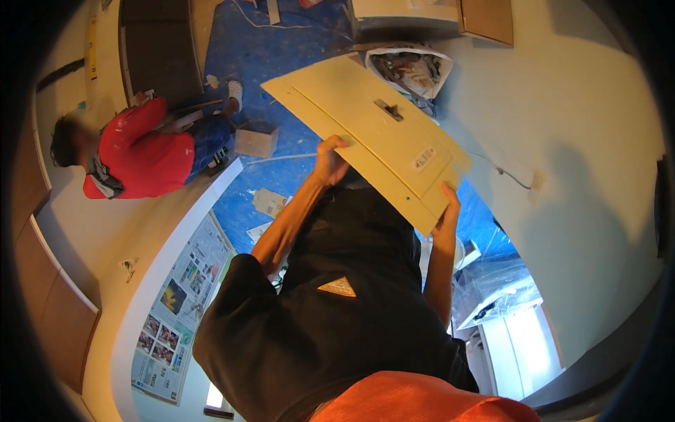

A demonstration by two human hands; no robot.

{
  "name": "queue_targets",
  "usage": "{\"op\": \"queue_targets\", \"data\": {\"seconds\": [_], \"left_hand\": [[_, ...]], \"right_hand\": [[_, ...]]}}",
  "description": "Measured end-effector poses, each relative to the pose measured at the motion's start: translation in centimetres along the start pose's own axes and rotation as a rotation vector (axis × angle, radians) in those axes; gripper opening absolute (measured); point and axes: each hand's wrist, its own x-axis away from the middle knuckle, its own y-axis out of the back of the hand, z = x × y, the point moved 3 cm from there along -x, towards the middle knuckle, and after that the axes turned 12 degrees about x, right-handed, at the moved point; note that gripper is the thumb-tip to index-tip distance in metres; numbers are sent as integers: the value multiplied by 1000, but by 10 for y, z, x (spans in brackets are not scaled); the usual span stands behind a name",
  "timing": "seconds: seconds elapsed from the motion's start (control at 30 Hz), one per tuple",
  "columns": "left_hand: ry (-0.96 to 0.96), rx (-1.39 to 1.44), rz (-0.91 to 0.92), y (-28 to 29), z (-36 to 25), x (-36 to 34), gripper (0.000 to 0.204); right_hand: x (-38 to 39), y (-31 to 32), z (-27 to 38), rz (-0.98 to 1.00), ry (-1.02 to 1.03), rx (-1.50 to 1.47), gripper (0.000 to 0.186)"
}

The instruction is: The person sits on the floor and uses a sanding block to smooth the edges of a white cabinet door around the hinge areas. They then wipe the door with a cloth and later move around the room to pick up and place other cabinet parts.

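A flat, cream-coloured breaker panel cover [365,137] is held up and tilted in front of me. It has a dark latch near its upper edge and a white sticker lower down. My left hand [330,160] grips its near left edge, with the thumb on the face and the other fingers partly hidden. At the lower right corner, my right hand [447,209] is closed around the edge. What lies behind the cover is hidden.
A person in a red top [144,151] crouches at the left, beside a small cardboard box [256,141]. Blue sheeting [281,60] covers the floor. Beyond the cover stands a white sack of debris [411,70]. Newspaper [172,309] lies at lower left; a pale wall [583,141] rises at right.
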Motion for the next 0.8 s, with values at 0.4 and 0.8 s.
{"op": "queue_targets", "data": {"seconds": [0.4, 0.8], "left_hand": [[21, -182, -8, -15, -25, -51, 42], [424, -350, 265, -103, -68, -88, 67]], "right_hand": [[-48, 10, -14, 92, -102, -55, 40], [-89, -50, -7, 245, 207, -209, 61]]}}
